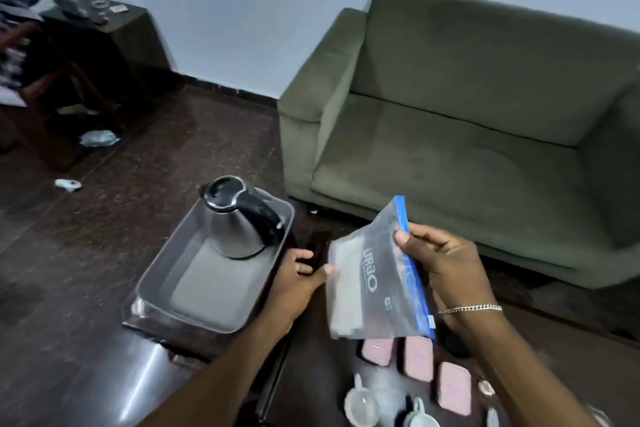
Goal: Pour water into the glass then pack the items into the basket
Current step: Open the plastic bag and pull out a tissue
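Note:
A clear zip bag (372, 282) with a blue seal strip and flat packets inside hangs in the air over the dark table. My right hand (440, 263) pinches its upper right edge by the blue strip. My left hand (298, 282) holds the bag's left edge with the thumb. To the left stands a grey plastic basket (194, 291), and a steel kettle (239, 218) with a black handle stands upright in its far end. Two pale cups (360, 406) sit at the bottom of the view. No glass is clearly visible.
Three pink rectangular packs (417, 359) lie on the dark table (311, 374) below the bag. A green sofa (467, 121) fills the right. A dark cabinet (104, 42) and a chair stand at far left, with small litter on the dark floor.

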A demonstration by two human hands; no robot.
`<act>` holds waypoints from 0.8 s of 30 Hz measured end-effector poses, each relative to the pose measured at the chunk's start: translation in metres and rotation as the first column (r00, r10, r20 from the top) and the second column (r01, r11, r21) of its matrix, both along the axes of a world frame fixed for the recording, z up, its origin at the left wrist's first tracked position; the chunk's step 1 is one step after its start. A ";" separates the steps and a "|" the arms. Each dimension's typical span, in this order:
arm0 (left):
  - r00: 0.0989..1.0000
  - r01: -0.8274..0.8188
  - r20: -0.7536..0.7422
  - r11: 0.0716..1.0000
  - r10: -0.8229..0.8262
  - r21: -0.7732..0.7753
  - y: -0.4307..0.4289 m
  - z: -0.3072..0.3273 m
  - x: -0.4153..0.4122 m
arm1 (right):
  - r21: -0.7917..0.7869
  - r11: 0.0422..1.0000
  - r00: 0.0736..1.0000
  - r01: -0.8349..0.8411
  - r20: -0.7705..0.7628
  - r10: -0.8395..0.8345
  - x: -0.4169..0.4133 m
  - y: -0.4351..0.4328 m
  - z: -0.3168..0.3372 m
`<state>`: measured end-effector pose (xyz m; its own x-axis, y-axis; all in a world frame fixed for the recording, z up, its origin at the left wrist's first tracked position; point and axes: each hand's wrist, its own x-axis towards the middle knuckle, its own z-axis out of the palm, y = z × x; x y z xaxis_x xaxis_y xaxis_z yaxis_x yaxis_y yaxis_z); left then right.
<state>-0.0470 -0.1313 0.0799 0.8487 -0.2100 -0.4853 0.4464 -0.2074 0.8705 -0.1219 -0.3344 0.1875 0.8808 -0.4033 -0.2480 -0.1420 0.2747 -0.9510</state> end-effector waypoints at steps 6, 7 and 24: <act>0.976 0.206 0.138 0.927 -0.170 -0.314 -0.101 0.050 -0.064 | -0.044 0.997 0.996 0.057 -0.062 -0.059 -0.059 -0.055 -0.017; 0.966 0.252 0.151 0.907 -0.212 -0.337 -0.116 0.058 -0.076 | -0.060 0.997 0.998 0.042 -0.052 -0.045 -0.069 -0.061 -0.019; 0.970 0.197 -0.093 0.949 -0.226 -0.246 -0.196 0.088 -0.160 | -0.332 0.943 0.996 -0.004 -0.084 -0.025 -0.168 -0.109 -0.019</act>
<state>-0.2074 -0.3277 0.1676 0.7122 -0.4975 -0.4953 0.5167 -0.1061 0.8496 -0.2901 -0.4434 0.1685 0.8575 -0.4844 -0.1734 -0.2260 -0.0518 -0.9727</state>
